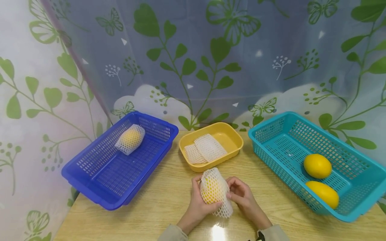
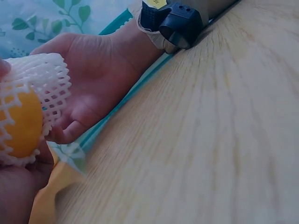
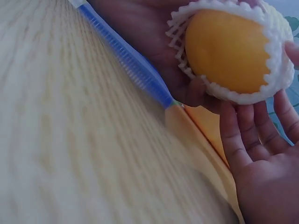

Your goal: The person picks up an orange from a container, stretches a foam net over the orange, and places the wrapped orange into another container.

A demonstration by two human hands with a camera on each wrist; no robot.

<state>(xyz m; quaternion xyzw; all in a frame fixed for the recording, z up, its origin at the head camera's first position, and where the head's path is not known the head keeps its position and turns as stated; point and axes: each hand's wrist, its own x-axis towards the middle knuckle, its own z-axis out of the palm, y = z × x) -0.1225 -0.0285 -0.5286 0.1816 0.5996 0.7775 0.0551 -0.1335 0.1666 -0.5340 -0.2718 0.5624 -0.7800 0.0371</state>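
A yellow mango (image 3: pixel 229 51) sits inside a white foam net (image 1: pixel 224 206) over the front of the table. My left hand (image 1: pixel 197 202) grips the netted fruit from the left, thumb across its near side. From the other side my right hand (image 1: pixel 244 197) pinches the net between thumb and fingers. In the right wrist view one end of the mango shows bare at the net's opening. Beyond the hands, spare foam nets (image 1: pixel 209 147) lie flat in a small yellow tray (image 1: pixel 232 135).
At left stands a blue basket (image 1: pixel 120 182) holding one netted mango (image 1: pixel 131 138). On the right, a teal basket (image 1: pixel 283 140) contains two bare mangoes (image 1: pixel 317 166). A patterned curtain (image 1: pixel 193 60) hangs behind the wooden table (image 1: pixel 156 204).
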